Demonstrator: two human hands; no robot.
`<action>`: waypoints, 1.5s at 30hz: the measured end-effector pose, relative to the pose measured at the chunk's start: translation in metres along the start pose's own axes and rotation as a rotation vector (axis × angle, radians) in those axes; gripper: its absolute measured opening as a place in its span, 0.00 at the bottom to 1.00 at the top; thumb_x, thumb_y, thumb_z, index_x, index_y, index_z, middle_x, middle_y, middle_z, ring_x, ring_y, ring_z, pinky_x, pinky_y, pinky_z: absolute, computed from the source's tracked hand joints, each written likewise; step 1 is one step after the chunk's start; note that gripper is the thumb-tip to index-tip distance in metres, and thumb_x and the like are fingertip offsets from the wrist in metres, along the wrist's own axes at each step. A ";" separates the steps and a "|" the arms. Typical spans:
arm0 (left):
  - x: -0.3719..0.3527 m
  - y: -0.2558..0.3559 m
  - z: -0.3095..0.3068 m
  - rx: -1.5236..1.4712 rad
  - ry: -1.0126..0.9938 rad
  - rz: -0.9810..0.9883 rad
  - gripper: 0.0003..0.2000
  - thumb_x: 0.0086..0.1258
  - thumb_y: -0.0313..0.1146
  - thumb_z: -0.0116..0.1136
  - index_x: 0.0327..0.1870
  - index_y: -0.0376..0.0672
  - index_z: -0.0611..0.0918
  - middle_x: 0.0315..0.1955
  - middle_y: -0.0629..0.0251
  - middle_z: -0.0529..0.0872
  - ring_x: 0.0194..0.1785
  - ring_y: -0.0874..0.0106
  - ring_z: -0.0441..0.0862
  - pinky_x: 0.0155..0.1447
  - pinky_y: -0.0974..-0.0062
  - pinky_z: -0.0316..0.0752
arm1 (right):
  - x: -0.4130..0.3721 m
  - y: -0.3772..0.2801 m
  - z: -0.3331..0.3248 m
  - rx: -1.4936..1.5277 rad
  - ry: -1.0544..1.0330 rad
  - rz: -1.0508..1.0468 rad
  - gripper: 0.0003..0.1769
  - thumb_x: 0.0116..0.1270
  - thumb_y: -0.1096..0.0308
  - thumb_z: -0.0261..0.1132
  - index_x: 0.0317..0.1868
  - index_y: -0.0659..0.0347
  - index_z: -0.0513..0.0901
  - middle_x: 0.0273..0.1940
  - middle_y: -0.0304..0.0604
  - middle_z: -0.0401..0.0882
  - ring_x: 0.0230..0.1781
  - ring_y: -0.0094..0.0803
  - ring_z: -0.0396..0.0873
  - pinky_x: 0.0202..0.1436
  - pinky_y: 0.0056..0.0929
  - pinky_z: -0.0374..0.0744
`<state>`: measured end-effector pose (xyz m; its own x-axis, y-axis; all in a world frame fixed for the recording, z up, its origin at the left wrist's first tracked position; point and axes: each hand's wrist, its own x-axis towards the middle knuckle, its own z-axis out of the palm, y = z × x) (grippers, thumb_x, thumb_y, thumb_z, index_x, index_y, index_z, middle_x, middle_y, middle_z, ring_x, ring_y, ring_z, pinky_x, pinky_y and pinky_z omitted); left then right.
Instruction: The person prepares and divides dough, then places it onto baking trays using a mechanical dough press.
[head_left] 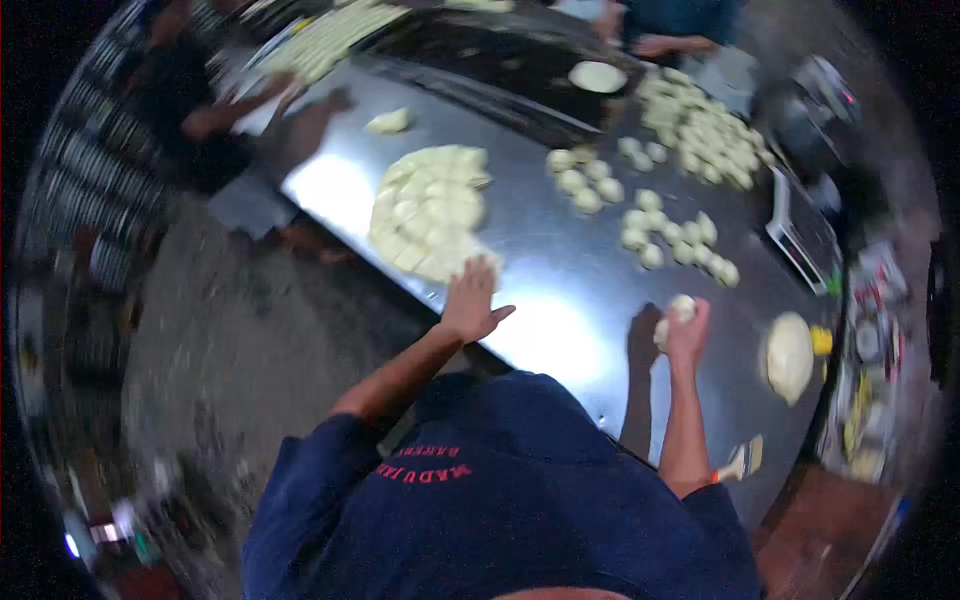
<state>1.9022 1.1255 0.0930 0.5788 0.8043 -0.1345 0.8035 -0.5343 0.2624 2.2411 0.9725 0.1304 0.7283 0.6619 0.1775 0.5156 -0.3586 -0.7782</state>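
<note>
My left hand lies with its fingers stretched out on the near end of a pale mass of dough that is cut into pieces. Its thumb points right, over the shiny steel table. On the right, my right hand is closed around dough pieces, which show at its fingertips and left side; how many it grips is hidden. Beyond that hand, loose dough balls lie in a cluster, with another group of dough balls farther back.
A large dough lump, a brush and a scale-like device are on the right. Many dough balls lie at the back right, beside a dark griddle with a flat white round. Other people stand left and at the back.
</note>
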 end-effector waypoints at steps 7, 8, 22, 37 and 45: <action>0.058 0.171 -0.067 -1.293 0.230 -0.081 0.26 0.72 0.53 0.56 0.33 0.31 0.83 0.18 0.48 0.79 0.21 0.63 0.78 0.31 0.61 0.71 | -0.060 -0.142 -0.003 0.223 -0.387 -0.326 0.51 0.49 0.74 0.69 0.75 0.56 0.56 0.59 0.50 0.72 0.54 0.36 0.75 0.54 0.34 0.77; 0.066 0.170 -0.068 -1.282 0.213 -0.079 0.26 0.72 0.53 0.56 0.33 0.31 0.83 0.18 0.48 0.79 0.21 0.63 0.78 0.31 0.61 0.71 | -0.059 -0.140 -0.012 0.348 -0.486 -0.073 0.51 0.50 0.73 0.68 0.76 0.58 0.56 0.61 0.50 0.72 0.52 0.37 0.76 0.50 0.34 0.77; 0.072 0.119 0.099 0.134 0.442 0.399 0.14 0.62 0.39 0.60 0.43 0.39 0.81 0.47 0.50 0.82 0.52 0.47 0.78 0.61 0.55 0.68 | -0.086 0.076 0.058 -0.275 0.109 -0.150 0.20 0.45 0.62 0.70 0.41 0.57 0.80 0.43 0.50 0.76 0.48 0.51 0.72 0.54 0.54 0.67; 0.103 0.140 0.137 -0.345 0.165 0.597 0.08 0.60 0.34 0.57 0.29 0.38 0.78 0.32 0.48 0.78 0.38 0.51 0.73 0.43 0.52 0.68 | -0.053 0.128 0.108 -0.260 0.274 -0.259 0.05 0.47 0.75 0.60 0.27 0.62 0.76 0.27 0.52 0.72 0.34 0.51 0.73 0.40 0.47 0.70; 0.020 0.079 0.078 -0.194 0.393 0.464 0.06 0.61 0.35 0.61 0.27 0.45 0.81 0.37 0.65 0.79 0.45 0.62 0.74 0.48 0.56 0.70 | -0.117 0.092 0.043 -0.133 0.157 -0.366 0.12 0.45 0.71 0.67 0.32 0.62 0.78 0.40 0.50 0.76 0.44 0.50 0.74 0.54 0.49 0.70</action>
<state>1.9876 1.0791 0.0365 0.7368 0.5554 0.3856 0.4203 -0.8229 0.3822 2.1842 0.8904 0.0117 0.5411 0.6568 0.5252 0.7993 -0.2076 -0.5639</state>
